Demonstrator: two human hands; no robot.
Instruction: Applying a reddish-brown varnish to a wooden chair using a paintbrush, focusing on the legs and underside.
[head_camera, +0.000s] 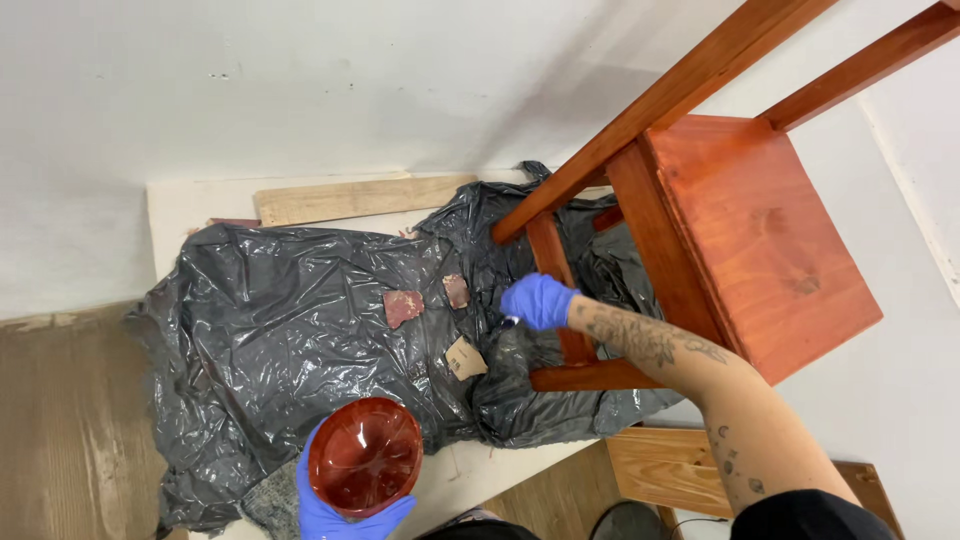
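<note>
Down at the six o'clock edge of the view, the left hand (340, 515), in a blue glove, cups a round, glossy red-brown bowl (365, 455) from underneath, fingers wrapped up around its lower rim; the bowl sits level with its open face turned up to the camera.

Up toward three o'clock from the bowl, the right hand (538, 300), also blue-gloved, is clenched around a small brush handle (510, 321), of which only a pale tip shows at the heel of the glove; whether bristles touch wood cannot be told. That hand rests against the front leg (552, 268) of a red-stained wooden chair (760, 240), which stands at the two o'clock side of the view, its square seat glossy and its lower crossbar (590, 376) running just under the forearm. The bare forearm reaches in from five o'clock.

Under the chair and spreading out toward nine o'clock lies a crumpled grey plastic sheet (270, 330). On it, just at nine o'clock of the right hand, lie three small scraps of sandpaper: a reddish one (402, 306), a smaller reddish one (456, 290) beside it, and a tan one (465, 358) below them. At twelve o'clock beyond the sheet a bare pale wooden plank (350, 198) lies against the white wall (300, 80). At five o'clock a light wooden board (650, 465) lies on the floor.
</note>
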